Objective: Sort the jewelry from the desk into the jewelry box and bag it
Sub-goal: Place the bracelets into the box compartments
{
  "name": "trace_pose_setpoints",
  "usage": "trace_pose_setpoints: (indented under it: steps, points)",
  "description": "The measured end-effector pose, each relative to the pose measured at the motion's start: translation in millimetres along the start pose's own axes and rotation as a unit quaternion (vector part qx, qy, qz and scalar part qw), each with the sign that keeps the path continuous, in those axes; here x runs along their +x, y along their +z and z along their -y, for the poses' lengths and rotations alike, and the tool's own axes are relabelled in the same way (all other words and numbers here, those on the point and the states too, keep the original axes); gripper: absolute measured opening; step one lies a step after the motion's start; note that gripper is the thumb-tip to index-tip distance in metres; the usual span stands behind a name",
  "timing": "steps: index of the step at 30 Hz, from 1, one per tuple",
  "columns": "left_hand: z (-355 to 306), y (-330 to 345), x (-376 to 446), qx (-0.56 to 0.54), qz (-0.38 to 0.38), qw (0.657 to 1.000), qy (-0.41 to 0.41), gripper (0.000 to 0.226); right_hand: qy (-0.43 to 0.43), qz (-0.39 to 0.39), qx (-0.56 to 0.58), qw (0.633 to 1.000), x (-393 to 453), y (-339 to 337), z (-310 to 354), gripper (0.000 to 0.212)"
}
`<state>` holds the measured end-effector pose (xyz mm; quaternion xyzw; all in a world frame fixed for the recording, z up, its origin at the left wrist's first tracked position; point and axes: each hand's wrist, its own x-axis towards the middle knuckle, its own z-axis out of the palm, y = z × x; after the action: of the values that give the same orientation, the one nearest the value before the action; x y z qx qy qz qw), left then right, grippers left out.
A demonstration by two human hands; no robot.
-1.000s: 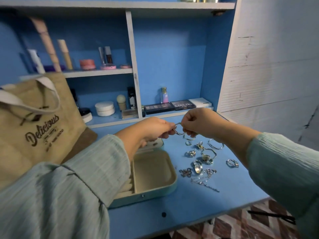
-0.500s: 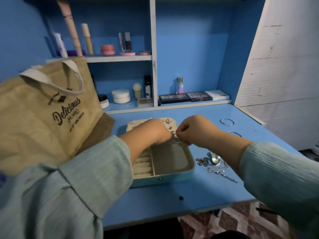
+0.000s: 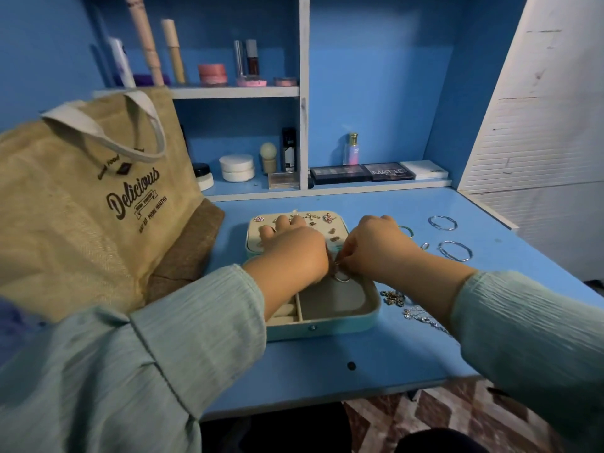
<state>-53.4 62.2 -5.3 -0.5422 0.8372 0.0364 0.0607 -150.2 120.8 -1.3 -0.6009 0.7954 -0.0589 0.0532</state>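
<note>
The jewelry box [image 3: 327,318] lies open on the blue desk [image 3: 376,361], its pale lid [image 3: 251,237] folded flat behind the tray and carrying several small pieces pinned along its far edge. Both hands meet above the rear of the box's large right-hand compartment. The left hand [image 3: 294,253] has its fingers drawn together at the meeting point, with one finger extended over the lid; the right hand [image 3: 376,250] is curled, its fingertips pinching at the same spot. A silver ring-shaped piece [image 3: 342,276] hangs between the two hands, just over the box's large compartment; which hand bears it cannot be told with certainty, as the fingertips overlap. The box's narrow left compartment shows padded rolls [image 3: 284,313]. To the right of the box, on the desk, lie two silver bangles [image 3: 455,250], a small ring [image 3: 425,246], and, close to the box's right wall, a dark ornamental piece [image 3: 392,296] and a chain [image 3: 421,318] partly hidden by the right forearm. To the left of the box, touching the desk, stands a jute bag [image 3: 81,207] printed "Delicious", with pale handles. Behind the box, a low shelf [image 3: 327,191] holds eyeshadow palettes [image 3: 362,173], a perfume bottle [image 3: 352,153] and white jars [image 3: 237,167]. Both forearms wear pale green ribbed sleeves [image 3: 163,354].
</note>
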Motion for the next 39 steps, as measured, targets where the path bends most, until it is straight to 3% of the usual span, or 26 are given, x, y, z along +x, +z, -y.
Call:
trace_pose_setpoints:
  steps: [4,7,12,29,34,39]
  points:
    - [3,7,4,-0.002,-0.007,1.000,0.019,0.054,0.004,0.002,0.012,1.000,1,5,-2,0.023]
    - [6,8,2,-0.001,-0.013,0.999,0.038,0.050,-0.044,0.001,0.014,0.999,-4,1,-6,0.021]
    - [9,2,-6,0.012,0.005,0.998,0.068,0.033,-0.073,0.065,0.014,0.995,-11,-9,-16,0.028]
    - [6,9,-9,0.002,-0.054,0.995,0.082,0.028,-0.059,0.029,-0.066,0.996,-9,-1,-8,0.028]
    - [8,10,-7,0.010,-0.057,0.994,0.088,0.029,-0.063,0.036,-0.036,0.997,-9,-3,-11,0.028]
    - [6,-2,-9,0.035,-0.051,0.994,0.094,0.030,-0.061,-0.016,0.057,0.996,-9,-6,-23,0.014]
